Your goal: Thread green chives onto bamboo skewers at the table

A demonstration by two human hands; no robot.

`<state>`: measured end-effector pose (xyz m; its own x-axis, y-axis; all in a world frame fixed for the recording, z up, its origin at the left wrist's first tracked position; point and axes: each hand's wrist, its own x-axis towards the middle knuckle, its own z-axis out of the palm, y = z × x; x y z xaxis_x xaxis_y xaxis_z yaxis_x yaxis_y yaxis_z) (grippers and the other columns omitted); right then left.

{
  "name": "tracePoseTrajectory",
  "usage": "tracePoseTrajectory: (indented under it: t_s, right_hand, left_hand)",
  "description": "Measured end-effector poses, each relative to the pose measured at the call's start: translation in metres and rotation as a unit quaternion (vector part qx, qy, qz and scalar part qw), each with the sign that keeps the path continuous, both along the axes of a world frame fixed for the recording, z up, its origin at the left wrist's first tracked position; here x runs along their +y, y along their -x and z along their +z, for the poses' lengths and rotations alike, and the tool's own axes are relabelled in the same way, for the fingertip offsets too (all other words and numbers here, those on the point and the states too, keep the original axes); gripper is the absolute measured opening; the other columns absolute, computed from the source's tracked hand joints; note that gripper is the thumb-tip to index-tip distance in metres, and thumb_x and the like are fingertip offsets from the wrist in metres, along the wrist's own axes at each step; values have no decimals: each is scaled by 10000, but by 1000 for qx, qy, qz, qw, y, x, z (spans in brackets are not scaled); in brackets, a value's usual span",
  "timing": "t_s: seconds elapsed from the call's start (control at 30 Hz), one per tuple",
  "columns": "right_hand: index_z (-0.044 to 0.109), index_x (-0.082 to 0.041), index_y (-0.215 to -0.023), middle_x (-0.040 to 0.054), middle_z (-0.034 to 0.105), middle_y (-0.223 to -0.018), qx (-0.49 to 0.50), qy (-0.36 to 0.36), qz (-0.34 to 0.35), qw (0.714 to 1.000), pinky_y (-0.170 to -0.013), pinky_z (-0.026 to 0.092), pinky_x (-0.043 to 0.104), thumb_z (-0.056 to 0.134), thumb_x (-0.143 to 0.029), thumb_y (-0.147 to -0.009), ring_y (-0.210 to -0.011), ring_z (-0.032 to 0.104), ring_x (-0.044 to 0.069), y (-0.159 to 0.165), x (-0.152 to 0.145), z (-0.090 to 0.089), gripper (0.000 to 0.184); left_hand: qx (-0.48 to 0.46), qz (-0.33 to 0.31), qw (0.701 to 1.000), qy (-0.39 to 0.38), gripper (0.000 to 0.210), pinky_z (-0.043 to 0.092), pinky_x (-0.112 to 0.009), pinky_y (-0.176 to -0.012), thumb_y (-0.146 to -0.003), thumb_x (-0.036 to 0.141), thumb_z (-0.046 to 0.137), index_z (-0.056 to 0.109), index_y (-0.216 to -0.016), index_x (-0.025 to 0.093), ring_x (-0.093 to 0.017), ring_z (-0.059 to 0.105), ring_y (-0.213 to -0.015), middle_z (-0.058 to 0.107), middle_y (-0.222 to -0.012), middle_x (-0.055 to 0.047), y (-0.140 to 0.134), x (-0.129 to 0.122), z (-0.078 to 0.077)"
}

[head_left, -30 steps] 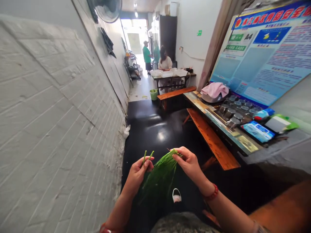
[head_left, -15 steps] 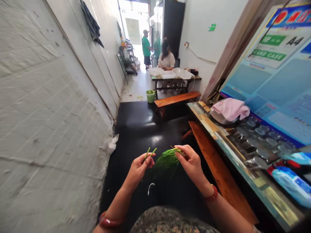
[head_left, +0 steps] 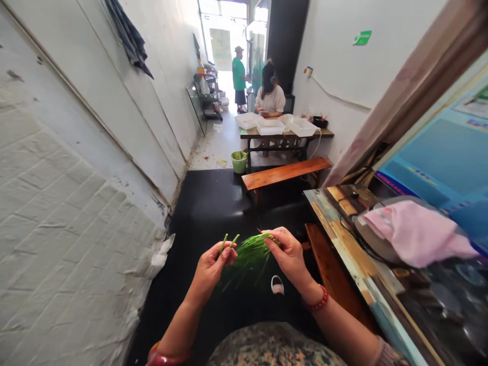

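Note:
Two short green stems point(head_left: 229, 243) stick up from my left hand point(head_left: 214, 260), whose thumb and fingers are closed on them. My right hand point(head_left: 286, 250) pinches a bunch of thin green stalks point(head_left: 249, 252), much like chives, near one end. From that bunch the stalks fan out to the left, behind my left hand's fingertips. A thin brown tip, perhaps a skewer, pokes out by my right fingers. Both hands are held in front of me above the black floor, a little apart.
Ahead stand an orange wooden bench point(head_left: 285, 173), a green bucket point(head_left: 239, 161) and a table with white trays point(head_left: 270, 127). One person point(head_left: 271, 99) sits behind it; another point(head_left: 239, 79) stands farther back. At right, a wooden-topped table point(head_left: 345, 229) bears a pink cloth point(head_left: 415, 231). A brick wall is left.
My view has moved forward, so the benches and the pink cloth appear nearer. Both hands keep the same hold on the green stems and stalks.

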<state>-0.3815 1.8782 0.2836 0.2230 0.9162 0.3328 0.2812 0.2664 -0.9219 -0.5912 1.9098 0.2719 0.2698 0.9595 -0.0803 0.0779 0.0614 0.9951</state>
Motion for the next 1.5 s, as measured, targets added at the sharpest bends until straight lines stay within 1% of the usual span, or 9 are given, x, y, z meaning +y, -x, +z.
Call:
tracePoseTrajectory:
  t_s: [0.27, 0.37, 0.57, 0.7, 0.87, 0.97, 1.1, 1.23, 1.5]
  right_hand:
    - [740, -235, -985, 35, 611, -851, -31, 9, 181, 983, -536, 445, 234, 614, -285, -884, -670, 566, 124, -80, 213, -6, 169]
    - [737, -237, -1000, 33, 611, -860, -26, 20, 221, 975, -514, 429, 232, 616, -284, -882, -641, 546, 117, -78, 288, -13, 176]
    - [737, -222, -981, 38, 631, -837, -60, 13, 300, 952, -571, 455, 253, 616, -295, -884, -697, 573, 144, -48, 418, -25, 171]
    - [724, -216, -977, 42, 640, -846, -80, 32, 351, 932, -595, 468, 266, 594, -307, -898, -706, 583, 153, -27, 489, -26, 177]
    - [710, -224, -1009, 45, 651, -876, -94, 44, 475, 874, -622, 468, 270, 571, -303, -914, -722, 594, 156, 9, 557, -33, 186]
    - [705, -229, -1026, 56, 667, -922, -97, 38, 550, 829, -694, 488, 291, 565, -297, -920, -803, 622, 176, 33, 596, -47, 188]
    - [701, -229, -1028, 63, 680, -947, -114, 38, 623, 773, -763, 510, 318, 549, -278, -930, -861, 641, 189, 58, 651, -86, 187]
    - [706, -228, -1006, 63, 689, -953, -127, 55, 640, 756, -795, 514, 340, 541, -258, -929, -882, 644, 196, 75, 699, -138, 185]
    - [703, -232, -1024, 65, 688, -944, -182, 74, 606, 770, -794, 510, 367, 538, -278, -927, -877, 634, 206, 85, 740, -220, 197]
  left_hand:
    - [8, 166, 986, 15, 316, 474, -257, -673, -860, 422, 593, 673, -968, 136, -135, 575, -685, 645, -746, -33, -87, 147, 8]
    - [1, 216, 976, 28, 302, 466, -245, -665, -863, 409, 591, 675, -955, 134, -126, 568, -674, 653, -739, -30, -92, 199, 3]
    - [-47, 309, 949, 37, 295, 457, -240, -649, -859, 407, 595, 673, -927, 131, -122, 564, -655, 651, -719, -29, -79, 306, -32]
    - [-53, 352, 934, 30, 295, 457, -237, -629, -862, 413, 586, 674, -917, 137, -119, 562, -643, 646, -745, -33, -73, 362, -34]
    - [-34, 461, 886, 49, 286, 384, -202, -523, -858, 405, 577, 677, -869, 137, -88, 479, -543, 577, -662, 0, -66, 399, -23]
    - [-41, 546, 835, 59, 309, 343, -196, -489, -848, 432, 582, 674, -847, 138, -79, 446, -513, 552, -630, 12, -67, 417, -28]
    - [-57, 665, 735, 123, 331, 310, -191, -471, -827, 470, 604, 656, -823, 143, -69, 423, -498, 541, -621, 23, -79, 432, -58]
    - [-49, 727, 646, 226, 342, 310, -193, -475, -808, 486, 622, 648, -811, 145, -70, 416, -504, 501, -613, 33, -98, 432, -95]
    - [-73, 748, 582, 310, 358, 309, -208, -479, -812, 503, 619, 646, -852, 148, -74, 400, -500, 485, -620, 35, -110, 442, -161]
